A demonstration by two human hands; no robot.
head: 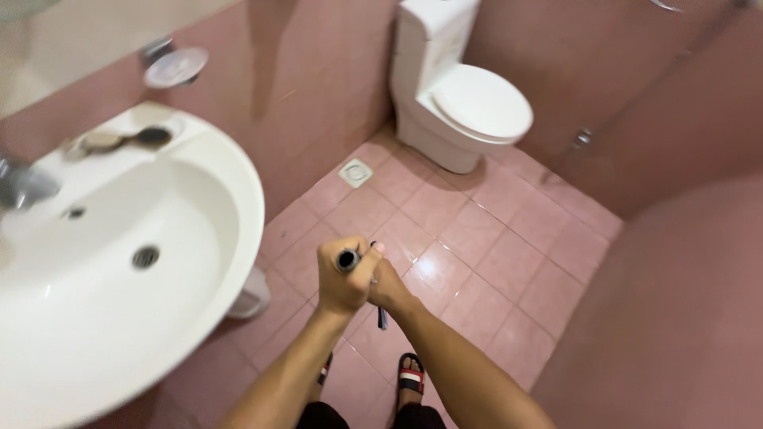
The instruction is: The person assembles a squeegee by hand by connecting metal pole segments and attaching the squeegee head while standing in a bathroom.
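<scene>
My left hand (343, 280) and right hand (387, 286) both clench the dark handle (348, 260), stacked, so it stands upright over the tiled floor (469, 246).

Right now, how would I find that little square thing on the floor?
Start at the white toilet against the pink tiled wall. Look down to the floor on its left side, towards the sink. The floor drain sits there near the wall: a small pale square with a round grate, unlike the plain pink tiles around it.
</scene>
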